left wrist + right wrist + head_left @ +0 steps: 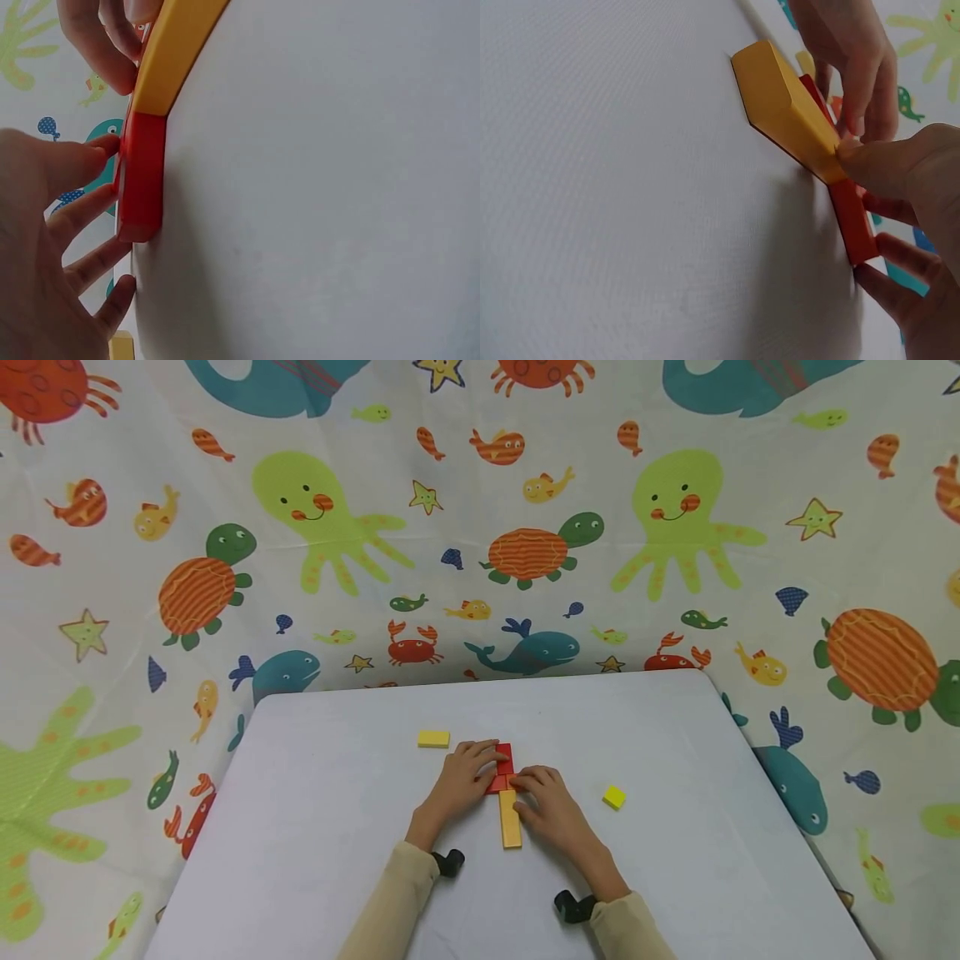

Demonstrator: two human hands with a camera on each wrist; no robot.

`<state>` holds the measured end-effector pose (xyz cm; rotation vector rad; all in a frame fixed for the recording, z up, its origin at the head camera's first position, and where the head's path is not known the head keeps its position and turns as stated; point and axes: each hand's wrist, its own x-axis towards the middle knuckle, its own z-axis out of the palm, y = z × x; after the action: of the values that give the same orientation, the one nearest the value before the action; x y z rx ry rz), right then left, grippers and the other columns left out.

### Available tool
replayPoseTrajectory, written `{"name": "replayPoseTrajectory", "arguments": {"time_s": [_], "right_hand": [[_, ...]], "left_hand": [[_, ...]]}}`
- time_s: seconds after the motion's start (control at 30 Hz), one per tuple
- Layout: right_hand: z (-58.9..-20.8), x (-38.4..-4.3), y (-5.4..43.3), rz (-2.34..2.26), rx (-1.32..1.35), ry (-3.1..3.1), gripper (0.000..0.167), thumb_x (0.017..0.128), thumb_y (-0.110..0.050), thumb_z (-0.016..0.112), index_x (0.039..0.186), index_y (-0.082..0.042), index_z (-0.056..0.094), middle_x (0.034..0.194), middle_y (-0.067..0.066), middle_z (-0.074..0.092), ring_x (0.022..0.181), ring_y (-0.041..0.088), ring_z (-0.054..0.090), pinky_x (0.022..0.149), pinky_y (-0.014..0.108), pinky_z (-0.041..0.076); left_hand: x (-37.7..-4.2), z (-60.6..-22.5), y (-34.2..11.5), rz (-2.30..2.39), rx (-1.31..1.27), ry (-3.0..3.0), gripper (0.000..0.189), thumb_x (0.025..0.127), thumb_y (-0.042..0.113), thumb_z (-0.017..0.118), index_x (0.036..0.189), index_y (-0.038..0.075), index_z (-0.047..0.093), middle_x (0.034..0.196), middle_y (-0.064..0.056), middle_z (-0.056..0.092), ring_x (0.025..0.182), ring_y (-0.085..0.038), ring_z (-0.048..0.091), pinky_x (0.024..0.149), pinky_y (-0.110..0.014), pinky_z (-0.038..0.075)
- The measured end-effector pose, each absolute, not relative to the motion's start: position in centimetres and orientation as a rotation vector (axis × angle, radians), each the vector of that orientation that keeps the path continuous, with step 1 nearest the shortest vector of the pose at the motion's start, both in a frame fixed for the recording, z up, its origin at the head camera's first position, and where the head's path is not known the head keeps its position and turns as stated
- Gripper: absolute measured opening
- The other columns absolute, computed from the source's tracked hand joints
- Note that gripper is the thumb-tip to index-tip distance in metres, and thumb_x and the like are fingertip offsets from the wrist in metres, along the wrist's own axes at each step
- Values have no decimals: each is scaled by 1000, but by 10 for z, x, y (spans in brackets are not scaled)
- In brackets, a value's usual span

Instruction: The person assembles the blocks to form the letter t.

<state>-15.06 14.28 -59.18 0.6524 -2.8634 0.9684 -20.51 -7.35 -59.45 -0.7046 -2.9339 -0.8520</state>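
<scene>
Yellow block (433, 739) near left hand (461, 777), cube (614, 797) near right hand (553, 806); fingers (86, 211) part-bent on abutting blocks (509, 802), grip unclear.

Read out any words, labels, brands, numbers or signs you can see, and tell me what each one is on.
There are none to read. The red blocks, long yellow block, shorter yellow block and yellow cube show no lettering; the backdrop shows only sea-life pictures.
</scene>
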Motion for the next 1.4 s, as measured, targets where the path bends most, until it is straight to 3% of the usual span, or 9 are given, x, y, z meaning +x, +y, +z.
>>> {"name": "replayPoseTrajectory", "arguments": {"time_s": [0.43,0.63,0.93,1.4], "right_hand": [[-596,-156,148,1090,619,-2746,32,95,-9,75,127,-10,71,132,6,67,131,30,53,112,50,50],[-600,-166,146,1084,532,-2836,40,100,-16,70,139,-14,65,143,6,63,135,28,52,113,48,51],[-601,-174,144,1090,536,-2871,38,100,-20,70,138,-18,68,138,5,67,128,29,51,109,50,51],[-601,-170,144,1092,528,-2909,46,97,-23,74,142,-19,64,142,5,65,134,31,48,112,52,49]], "left_hand": [[-203,-596,-76,-867,-703,-2927,35,101,21,65,135,27,68,157,1,54,142,-28,47,108,-57,47],[-203,-598,-77,-880,-687,-2929,34,100,21,66,133,27,69,156,2,55,142,-28,48,108,-55,47],[-203,-595,-76,-893,-700,-2920,33,100,22,67,133,26,69,157,0,54,141,-29,49,109,-59,46],[-201,-596,-76,-898,-699,-2931,36,101,24,67,137,27,66,159,0,52,144,-29,48,113,-61,45]]}}
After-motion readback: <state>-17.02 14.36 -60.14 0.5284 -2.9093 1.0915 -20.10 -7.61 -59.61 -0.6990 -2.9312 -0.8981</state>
